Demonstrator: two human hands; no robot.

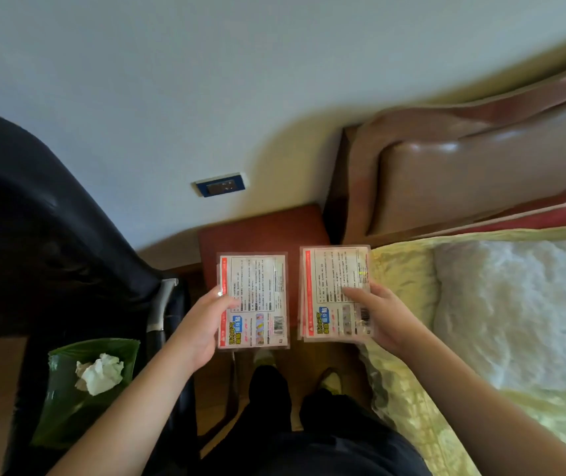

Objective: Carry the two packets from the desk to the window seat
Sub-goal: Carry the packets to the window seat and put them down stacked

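I hold two flat clear packets with printed labels, one in each hand, side by side in front of me at waist height. My left hand (202, 324) grips the left packet (257, 290) along its left edge, thumb on top. My right hand (377, 317) grips the right packet (333, 280) at its right edge, thumb across the label. Both packets hang over a small red-brown stool (261, 231). No desk or window seat is visible.
A bed with a yellow-green cover (408, 400) and white pillow (515, 310) lies on the right, its brown padded headboard (463, 180) behind. A black chair (34, 242) stands at left, with a green-lined bin (68, 407) holding tissue. My legs and shoes (329, 379) stand on wooden floor.
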